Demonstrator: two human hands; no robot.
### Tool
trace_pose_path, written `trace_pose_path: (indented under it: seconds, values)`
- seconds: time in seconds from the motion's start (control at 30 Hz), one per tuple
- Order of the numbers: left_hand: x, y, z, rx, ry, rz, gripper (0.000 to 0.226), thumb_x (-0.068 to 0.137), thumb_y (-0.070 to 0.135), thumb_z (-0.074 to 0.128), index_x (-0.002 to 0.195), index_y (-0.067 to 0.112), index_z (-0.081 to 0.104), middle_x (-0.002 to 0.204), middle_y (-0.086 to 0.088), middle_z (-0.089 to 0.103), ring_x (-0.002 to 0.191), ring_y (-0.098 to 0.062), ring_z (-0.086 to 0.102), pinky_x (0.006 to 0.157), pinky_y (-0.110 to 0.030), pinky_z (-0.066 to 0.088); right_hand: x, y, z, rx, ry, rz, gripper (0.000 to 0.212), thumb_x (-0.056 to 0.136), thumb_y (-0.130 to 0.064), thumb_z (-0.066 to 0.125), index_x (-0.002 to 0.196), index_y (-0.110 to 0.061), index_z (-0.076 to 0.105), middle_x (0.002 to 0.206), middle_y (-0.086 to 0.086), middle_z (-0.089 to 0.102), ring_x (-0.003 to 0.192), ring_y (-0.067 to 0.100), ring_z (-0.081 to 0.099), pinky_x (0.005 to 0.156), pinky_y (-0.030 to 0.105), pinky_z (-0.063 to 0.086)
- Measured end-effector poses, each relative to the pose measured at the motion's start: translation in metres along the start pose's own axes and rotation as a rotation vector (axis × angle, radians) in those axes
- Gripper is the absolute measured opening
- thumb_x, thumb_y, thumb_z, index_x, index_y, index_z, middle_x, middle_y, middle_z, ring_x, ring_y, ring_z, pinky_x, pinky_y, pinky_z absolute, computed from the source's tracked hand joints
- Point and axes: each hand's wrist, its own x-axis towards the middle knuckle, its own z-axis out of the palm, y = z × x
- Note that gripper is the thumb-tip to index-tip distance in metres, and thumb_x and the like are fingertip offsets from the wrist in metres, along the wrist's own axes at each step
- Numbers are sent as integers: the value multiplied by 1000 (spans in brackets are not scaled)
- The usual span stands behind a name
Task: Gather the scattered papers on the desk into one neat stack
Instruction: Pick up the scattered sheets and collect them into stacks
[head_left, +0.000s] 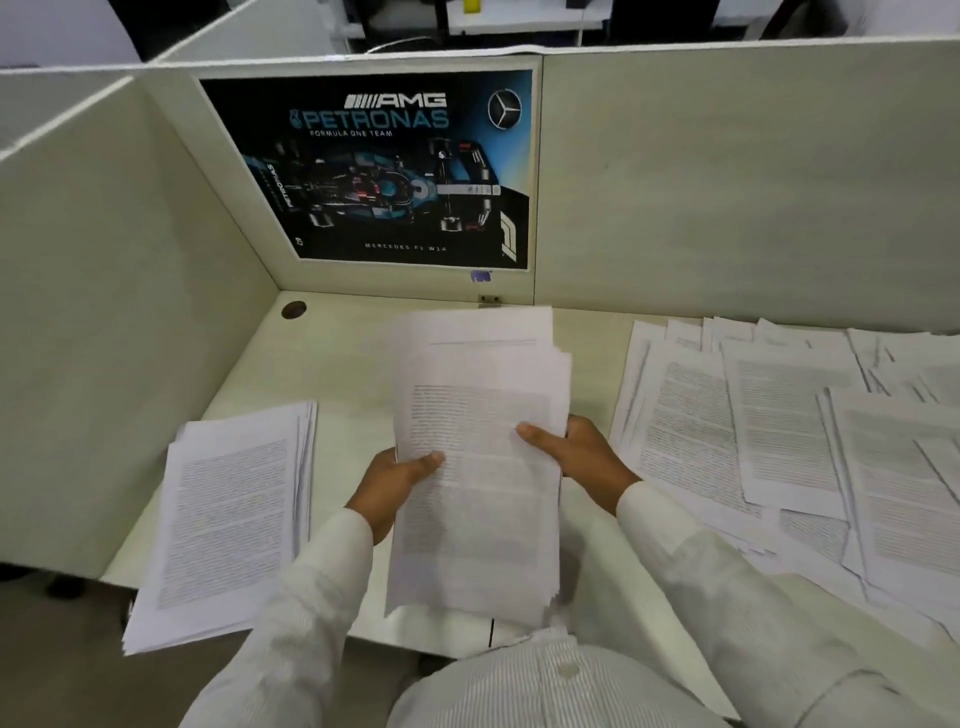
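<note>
Head view: left hand (396, 482) and right hand (586, 451) (thumbs atop) in grip round paper bundle (480, 519).

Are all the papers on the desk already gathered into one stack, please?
No, loose sheets lie spread at the right, apart from the stack at left.

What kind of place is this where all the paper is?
Most likely an office cubicle: low partition walls box in a pale desk, a racing-team poster hangs on one, and printed pages lie spread about.
</note>
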Motion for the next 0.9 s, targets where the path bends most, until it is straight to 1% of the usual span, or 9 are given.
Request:
trace_pose_path:
  seconds: [0.07,0.13,0.27,0.4,0.47,0.57,0.67,0.8,0.9]
  values:
    - [-1,9,9,-49,92,99,19,88,20,73,106,18,67,101,2,75,92,-17,72,80,-31,56,2,2,-13,6,52,-2,19,89,-42,70,91,-23,72,87,-12,74,87,16,71,83,35,59]
    - [-4,25,17,-100,191,205,20,87,22,74,106,18,68,100,3,74,97,-22,71,82,-35,56,4,9,-23,-1,111,21,25,87,-45,71,89,-20,70,88,-9,72,94,19,69,88,34,56]
    - [-19,62,35,-229,277,381,32,85,26,75,115,16,66,108,0,74,104,-25,69,87,-38,56,0,25,-30,89,241,167,55,78,-63,71,108,-17,62,116,7,67,108,22,64,97,43,54]
    - [-37,78,63,-286,188,481,39,76,28,82,111,22,66,103,6,74,101,-19,69,87,-36,56,-10,27,-23,544,43,319,90,78,-73,59,144,-15,39,141,11,53,124,25,56,103,47,49]
    - [-39,77,78,-257,168,499,46,68,32,86,109,20,68,102,4,75,100,-22,69,85,-35,57,-11,25,-21,701,-2,275,89,78,-75,57,147,-23,37,141,11,53,126,27,56,106,50,46]
    - [-40,76,98,-198,176,501,21,81,20,78,98,25,68,92,14,75,95,-17,68,77,-25,55,-12,15,-25,764,68,180,67,85,-68,54,137,-27,47,128,6,64,118,24,62,106,50,46]
    - [-41,80,110,-207,163,497,16,87,18,72,101,26,68,95,13,75,94,-13,70,82,-30,56,-12,15,-34,798,120,105,62,86,-65,56,138,-31,50,124,0,70,115,22,65,103,49,49]
    - [-42,88,113,-241,86,542,28,84,26,73,111,23,66,101,10,75,97,-13,70,82,-30,57,-13,19,-33,871,176,63,68,81,-69,59,140,-38,47,128,0,67,119,24,63,99,51,51]
    - [-40,86,112,-111,5,564,44,82,29,75,123,18,61,110,8,72,101,-11,69,81,-24,57,-11,12,-29,924,190,46,63,81,-69,58,134,-37,53,126,3,69,118,24,64,98,49,52]
